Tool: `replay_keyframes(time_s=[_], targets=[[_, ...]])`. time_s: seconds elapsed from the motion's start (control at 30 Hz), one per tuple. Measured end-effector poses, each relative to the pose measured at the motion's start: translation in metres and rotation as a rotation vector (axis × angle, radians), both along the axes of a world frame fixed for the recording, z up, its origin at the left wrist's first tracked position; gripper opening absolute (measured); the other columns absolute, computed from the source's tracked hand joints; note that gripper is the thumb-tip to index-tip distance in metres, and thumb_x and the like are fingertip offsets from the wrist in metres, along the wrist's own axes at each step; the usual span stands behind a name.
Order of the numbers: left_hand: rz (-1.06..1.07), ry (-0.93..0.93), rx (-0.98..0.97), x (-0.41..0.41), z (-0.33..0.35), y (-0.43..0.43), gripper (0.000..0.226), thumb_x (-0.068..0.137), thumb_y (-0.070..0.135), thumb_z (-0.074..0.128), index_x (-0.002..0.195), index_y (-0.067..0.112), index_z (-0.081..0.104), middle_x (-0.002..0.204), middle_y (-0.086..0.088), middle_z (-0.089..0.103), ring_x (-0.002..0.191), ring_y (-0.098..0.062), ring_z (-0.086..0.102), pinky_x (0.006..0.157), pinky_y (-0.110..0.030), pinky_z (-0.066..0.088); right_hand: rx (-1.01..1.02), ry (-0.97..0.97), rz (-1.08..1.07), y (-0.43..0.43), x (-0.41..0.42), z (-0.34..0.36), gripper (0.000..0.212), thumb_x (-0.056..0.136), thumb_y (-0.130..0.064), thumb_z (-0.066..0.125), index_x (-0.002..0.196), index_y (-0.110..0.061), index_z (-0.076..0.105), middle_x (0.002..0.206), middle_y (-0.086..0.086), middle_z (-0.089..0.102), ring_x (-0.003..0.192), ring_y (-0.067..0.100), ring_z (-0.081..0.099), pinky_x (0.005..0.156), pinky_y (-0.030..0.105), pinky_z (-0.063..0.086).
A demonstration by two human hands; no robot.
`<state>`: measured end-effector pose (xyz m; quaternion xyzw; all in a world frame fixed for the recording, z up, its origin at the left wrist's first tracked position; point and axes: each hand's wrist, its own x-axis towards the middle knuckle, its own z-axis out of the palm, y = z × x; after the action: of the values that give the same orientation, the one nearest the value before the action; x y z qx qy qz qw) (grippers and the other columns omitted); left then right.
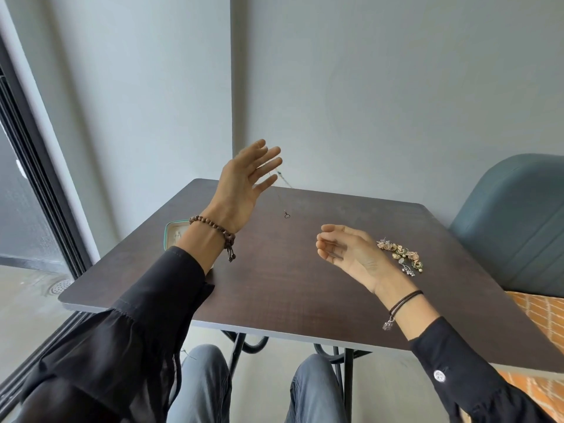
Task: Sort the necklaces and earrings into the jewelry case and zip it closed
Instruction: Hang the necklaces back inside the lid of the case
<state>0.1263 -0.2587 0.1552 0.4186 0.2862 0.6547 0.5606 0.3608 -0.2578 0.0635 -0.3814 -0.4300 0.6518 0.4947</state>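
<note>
Dark brown wood-grain counter [274, 285] on black metal legs, set in a corner of plain grey walls [381, 87]. Dark sliding-door frame [39, 193] and floor drain [59, 286] at left. Teal padded chair [518, 224] at right, over orange brick-pattern floor.

Left hand [241, 184] raised above far counter edge, fingers [268, 164] straight and spread, gripping nothing. Thin necklace [281, 196] draped over them. Chain hanging near vertical, long axis running down and slightly right, small pendant at low end pointing at counter. Touching the top or just above: cannot tell.

Right hand [351, 251] low over counter, palm turned up and left, fingers loosely curled, holding nothing.

Heap of gold and silver earrings [399, 254] on counter just beside right hand. Teal-rimmed jewelry case [171, 236] at left counter edge, pale inside showing, mostly hidden behind left wrist.
</note>
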Motion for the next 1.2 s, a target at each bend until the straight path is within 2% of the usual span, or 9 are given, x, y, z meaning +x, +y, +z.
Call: replay_keyframes(time_s=[0.1, 0.3, 0.43, 0.57, 0.73, 0.83, 1.03, 1.13, 1.2], targets=[[0.027, 0.015, 0.007, -0.002, -0.003, 0.002, 0.037, 0.102, 0.021, 0.054, 0.138, 0.013, 0.055, 0.128, -0.005, 0.071, 0.118, -0.017, 0.068, 0.101, -0.035, 0.052, -0.046, 0.032, -0.025, -0.001, 0.000, -0.001, 0.020, 0.089, 0.003, 0.070, 0.107, -0.004, 0.066, 0.093, 0.013, 0.072, 0.082, 0.021, 0.071, 0.086, 0.035, 0.058], [0.092, 0.055, 0.006, -0.009, -0.009, 0.005, 0.035, 0.102, 0.020, 0.054, 0.136, 0.013, 0.058, 0.125, -0.004, 0.072, 0.117, -0.016, 0.068, 0.100, -0.033, 0.052, 0.011, -0.082, -0.092, 0.003, 0.001, 0.009, 0.017, 0.088, 0.001, 0.073, 0.103, -0.007, 0.068, 0.096, 0.012, 0.075, 0.086, 0.020, 0.071, 0.085, 0.032, 0.057], [0.126, 0.114, 0.003, -0.018, -0.012, 0.006, 0.032, 0.102, 0.017, 0.053, 0.133, 0.011, 0.060, 0.123, -0.004, 0.073, 0.116, -0.016, 0.068, 0.099, -0.032, 0.051, 0.148, -0.297, -0.129, 0.004, 0.000, 0.024, 0.020, 0.088, -0.002, 0.075, 0.106, -0.006, 0.068, 0.094, 0.010, 0.075, 0.086, 0.020, 0.071, 0.076, 0.027, 0.057], [0.104, 0.254, 0.015, -0.018, -0.013, 0.005, 0.032, 0.103, 0.016, 0.051, 0.133, 0.009, 0.060, 0.119, -0.005, 0.074, 0.114, -0.017, 0.069, 0.099, -0.033, 0.051, 0.322, -0.491, -0.104, 0.006, -0.003, 0.053, 0.019, 0.088, -0.005, 0.076, 0.106, -0.005, 0.069, 0.096, 0.011, 0.077, 0.090, 0.019, 0.073, 0.083, 0.030, 0.057], [0.026, 0.451, 0.038, -0.011, -0.012, -0.001, 0.031, 0.102, 0.020, 0.055, 0.132, 0.012, 0.061, 0.115, -0.003, 0.076, 0.110, -0.014, 0.071, 0.103, -0.036, 0.051, 0.437, -0.527, 0.070, 0.003, -0.013, 0.095, 0.019, 0.091, -0.002, 0.072, 0.110, -0.001, 0.065, 0.098, 0.017, 0.075, 0.099, 0.029, 0.075, 0.092, 0.033, 0.058], [-0.042, 0.500, 0.031, -0.005, -0.011, -0.005, 0.031, 0.103, 0.025, 0.055, 0.131, 0.013, 0.060, 0.114, -0.004, 0.076, 0.110, -0.016, 0.071, 0.105, -0.039, 0.051, 0.447, -0.528, 0.152, 0.001, -0.018, 0.114, 0.019, 0.094, -0.004, 0.069, 0.113, -0.003, 0.065, 0.101, 0.020, 0.074, 0.103, 0.029, 0.074, 0.095, 0.033, 0.057], [-0.189, 0.539, -0.008, 0.006, -0.009, -0.008, 0.039, 0.105, 0.039, 0.048, 0.131, 0.012, 0.060, 0.113, -0.006, 0.077, 0.109, -0.019, 0.072, 0.108, -0.039, 0.048, 0.530, -0.663, 0.170, 0.001, -0.021, 0.131, 0.025, 0.092, -0.010, 0.073, 0.115, -0.003, 0.067, 0.083, 0.009, 0.073, 0.092, 0.021, 0.069, 0.088, 0.031, 0.054], [-0.217, 0.541, -0.037, 0.012, -0.007, -0.010, 0.043, 0.106, 0.042, 0.044, 0.129, 0.010, 0.063, 0.108, -0.008, 0.077, 0.106, -0.022, 0.073, 0.106, -0.038, 0.049, 0.594, -0.741, 0.153, -0.001, -0.022, 0.133, 0.023, 0.091, -0.012, 0.075, 0.113, -0.006, 0.070, 0.090, 0.013, 0.074, 0.084, 0.016, 0.069, 0.080, 0.025, 0.054], [-0.230, 0.532, -0.050, 0.014, -0.006, -0.011, 0.043, 0.107, 0.043, 0.043, 0.120, 0.009, 0.067, 0.099, -0.009, 0.077, 0.100, -0.025, 0.074, 0.102, -0.036, 0.052, 0.626, -0.767, 0.127, -0.002, -0.022, 0.133, 0.021, 0.091, -0.013, 0.076, 0.111, -0.008, 0.071, 0.092, 0.010, 0.073, 0.082, 0.015, 0.069, 0.075, 0.022, 0.054]])
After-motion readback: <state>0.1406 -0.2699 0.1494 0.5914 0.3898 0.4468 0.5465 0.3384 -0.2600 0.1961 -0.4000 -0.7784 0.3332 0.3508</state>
